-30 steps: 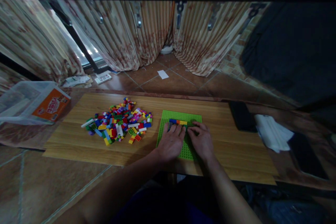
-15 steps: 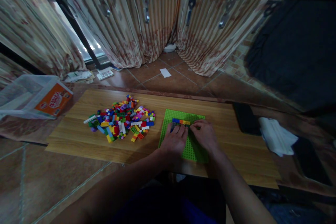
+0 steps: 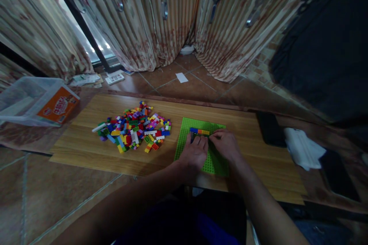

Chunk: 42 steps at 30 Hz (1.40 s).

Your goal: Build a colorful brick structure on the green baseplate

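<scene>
A bright green studded baseplate (image 3: 215, 162) lies on the wooden board in front of me. Near its far edge runs a row of toy bricks (image 3: 199, 131), blue on the left and orange to yellow on the right. My left hand (image 3: 193, 154) is bent over the plate, its thumb and fingers closed round darker bricks just below that row, which it mostly covers. At the row's right end my right hand (image 3: 225, 143) pinches with thumb and forefinger. Whatever sits between those fingertips is too small to make out.
Left of the plate spreads a pile of mixed toy bricks (image 3: 133, 128). A clear plastic box (image 3: 31, 99) with an orange label stands at the far left. To the right lie a black flat object (image 3: 270, 128) and a white cloth-like bundle (image 3: 304, 147). Curtains (image 3: 161, 38) hang beyond.
The view has shifted slightly. My left fingers have drawn back a little from the coloured row, so more of it shows. My right hand keeps its pinch at the row's right end.
</scene>
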Available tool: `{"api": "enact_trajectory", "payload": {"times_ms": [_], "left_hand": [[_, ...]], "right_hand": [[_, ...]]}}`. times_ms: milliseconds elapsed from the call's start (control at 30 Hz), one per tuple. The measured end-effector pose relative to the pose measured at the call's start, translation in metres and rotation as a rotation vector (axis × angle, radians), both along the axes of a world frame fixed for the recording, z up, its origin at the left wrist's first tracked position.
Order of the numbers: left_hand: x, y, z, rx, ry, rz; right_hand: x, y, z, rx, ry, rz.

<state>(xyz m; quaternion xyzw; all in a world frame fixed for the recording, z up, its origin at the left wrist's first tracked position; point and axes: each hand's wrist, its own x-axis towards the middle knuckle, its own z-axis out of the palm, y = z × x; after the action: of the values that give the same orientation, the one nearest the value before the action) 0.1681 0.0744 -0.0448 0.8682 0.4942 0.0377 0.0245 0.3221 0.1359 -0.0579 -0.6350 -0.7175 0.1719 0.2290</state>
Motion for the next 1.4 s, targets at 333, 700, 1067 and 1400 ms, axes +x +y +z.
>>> {"api": "enact_trajectory", "payload": {"times_ms": [333, 700, 1067, 1400], "left_hand": [[0.004, 0.009, 0.001, 0.010, -0.010, -0.058], [0.002, 0.012, -0.009, 0.033, -0.032, -0.021], [-0.013, 0.007, 0.033, -0.060, -0.083, 0.066], [-0.008, 0.041, 0.051, -0.397, -0.189, 0.349]], "right_hand": [[-0.001, 0.008, -0.003, -0.041, -0.102, -0.001], [-0.002, 0.012, -0.008, -0.076, -0.145, -0.013], [-0.004, 0.006, 0.010, -0.073, -0.110, 0.004], [0.001, -0.012, 0.018, -0.130, -0.143, 0.012]]}}
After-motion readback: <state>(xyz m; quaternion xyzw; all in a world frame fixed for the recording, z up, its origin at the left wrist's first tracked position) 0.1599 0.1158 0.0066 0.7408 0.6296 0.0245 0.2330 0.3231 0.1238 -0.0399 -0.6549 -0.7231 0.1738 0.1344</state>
